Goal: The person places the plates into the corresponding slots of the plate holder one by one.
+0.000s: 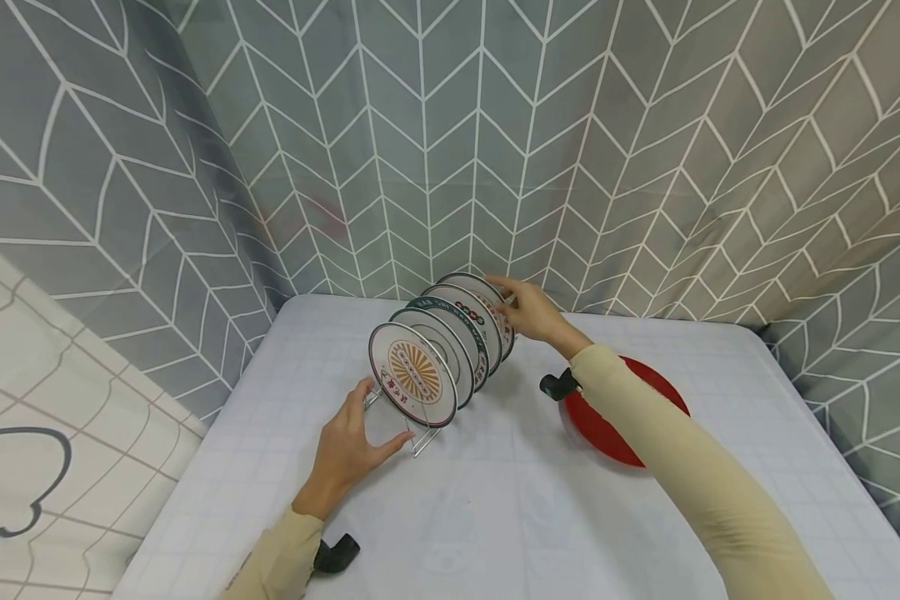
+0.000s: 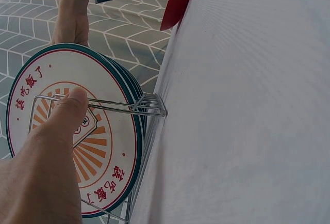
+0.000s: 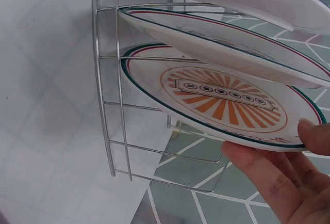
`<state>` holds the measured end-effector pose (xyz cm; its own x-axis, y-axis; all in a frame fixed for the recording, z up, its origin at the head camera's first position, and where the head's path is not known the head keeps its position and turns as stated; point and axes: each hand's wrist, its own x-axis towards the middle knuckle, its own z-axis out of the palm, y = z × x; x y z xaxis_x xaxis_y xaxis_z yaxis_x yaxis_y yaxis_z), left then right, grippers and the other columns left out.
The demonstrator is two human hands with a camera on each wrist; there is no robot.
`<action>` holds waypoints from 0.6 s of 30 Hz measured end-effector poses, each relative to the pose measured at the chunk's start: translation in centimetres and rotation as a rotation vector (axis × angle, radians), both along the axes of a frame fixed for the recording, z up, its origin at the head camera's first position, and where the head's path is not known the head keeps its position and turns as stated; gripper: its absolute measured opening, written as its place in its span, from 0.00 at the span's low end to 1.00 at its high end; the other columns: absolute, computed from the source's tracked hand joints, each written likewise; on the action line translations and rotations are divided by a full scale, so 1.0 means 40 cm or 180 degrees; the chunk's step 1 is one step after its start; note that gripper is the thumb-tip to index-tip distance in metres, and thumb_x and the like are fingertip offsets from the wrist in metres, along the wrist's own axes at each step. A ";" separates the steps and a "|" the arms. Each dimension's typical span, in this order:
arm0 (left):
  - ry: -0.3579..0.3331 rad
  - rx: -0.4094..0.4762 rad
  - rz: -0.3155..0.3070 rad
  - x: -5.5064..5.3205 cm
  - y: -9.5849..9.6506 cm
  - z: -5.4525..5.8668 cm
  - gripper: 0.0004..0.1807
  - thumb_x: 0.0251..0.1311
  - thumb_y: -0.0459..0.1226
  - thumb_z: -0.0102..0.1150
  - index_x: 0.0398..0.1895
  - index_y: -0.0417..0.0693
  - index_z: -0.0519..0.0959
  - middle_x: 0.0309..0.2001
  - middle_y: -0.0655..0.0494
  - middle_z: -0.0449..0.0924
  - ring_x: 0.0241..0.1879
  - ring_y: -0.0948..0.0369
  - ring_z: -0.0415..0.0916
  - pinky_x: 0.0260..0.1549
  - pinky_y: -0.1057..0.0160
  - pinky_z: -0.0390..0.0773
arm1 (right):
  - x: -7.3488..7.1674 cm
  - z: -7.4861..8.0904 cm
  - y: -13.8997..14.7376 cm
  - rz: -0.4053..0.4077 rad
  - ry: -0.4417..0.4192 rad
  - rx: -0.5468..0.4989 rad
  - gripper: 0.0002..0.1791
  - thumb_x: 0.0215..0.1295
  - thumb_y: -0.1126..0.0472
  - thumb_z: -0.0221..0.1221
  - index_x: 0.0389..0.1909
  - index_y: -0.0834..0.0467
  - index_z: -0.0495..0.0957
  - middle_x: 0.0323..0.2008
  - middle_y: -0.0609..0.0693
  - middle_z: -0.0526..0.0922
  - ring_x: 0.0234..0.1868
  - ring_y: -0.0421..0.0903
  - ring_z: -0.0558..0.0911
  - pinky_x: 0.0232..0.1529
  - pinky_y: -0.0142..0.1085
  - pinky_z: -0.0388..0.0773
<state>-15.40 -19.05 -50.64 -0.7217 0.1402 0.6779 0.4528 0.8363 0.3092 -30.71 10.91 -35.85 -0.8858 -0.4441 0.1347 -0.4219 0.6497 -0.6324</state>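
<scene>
Several round white plates with dark rims stand on edge in a wire dish rack (image 1: 425,442). The front plate (image 1: 414,375) bears an orange sunburst and red lettering. At the near end of the rack, my left hand (image 1: 348,450) holds the wire frame, its thumb over a wire before the front plate in the left wrist view. My right hand (image 1: 531,310) reaches to the far end. In the right wrist view, its thumb and fingers pinch the rim of the rearmost plate (image 3: 221,97), which sits between the rack wires.
A red round dish (image 1: 607,429) lies right of the rack, partly under my right forearm. White cloth covers the table (image 1: 495,517). Grey patterned curtains (image 1: 450,150) hang behind the table and at its sides, close behind the rack.
</scene>
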 end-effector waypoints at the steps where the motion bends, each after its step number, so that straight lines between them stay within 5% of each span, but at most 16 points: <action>1: 0.0005 0.0001 -0.0006 0.000 0.000 0.000 0.61 0.34 0.61 0.77 0.67 0.32 0.63 0.60 0.37 0.75 0.55 0.44 0.80 0.46 0.51 0.83 | 0.000 0.000 0.000 -0.0014 -0.0003 0.0013 0.30 0.69 0.69 0.55 0.72 0.54 0.64 0.55 0.65 0.77 0.39 0.55 0.85 0.31 0.37 0.79; 11: 0.0059 0.0017 -0.0035 -0.003 0.001 0.001 0.61 0.32 0.59 0.79 0.66 0.30 0.65 0.58 0.37 0.76 0.53 0.45 0.81 0.43 0.51 0.84 | 0.009 -0.006 0.000 -0.0166 -0.0044 0.0037 0.31 0.70 0.67 0.54 0.72 0.48 0.63 0.58 0.62 0.77 0.46 0.56 0.83 0.38 0.44 0.85; 18: 0.0046 0.0011 -0.0025 -0.001 0.002 0.001 0.62 0.31 0.59 0.79 0.66 0.31 0.64 0.59 0.36 0.76 0.54 0.44 0.80 0.43 0.51 0.84 | 0.011 -0.014 0.019 0.0005 -0.0082 -0.0192 0.31 0.70 0.65 0.56 0.73 0.47 0.63 0.56 0.62 0.76 0.49 0.57 0.82 0.42 0.46 0.84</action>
<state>-15.43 -18.98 -50.59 -0.7107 0.1434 0.6888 0.4638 0.8317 0.3054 -30.27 11.66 -36.43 -0.8886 -0.4373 0.1384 -0.4060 0.6095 -0.6809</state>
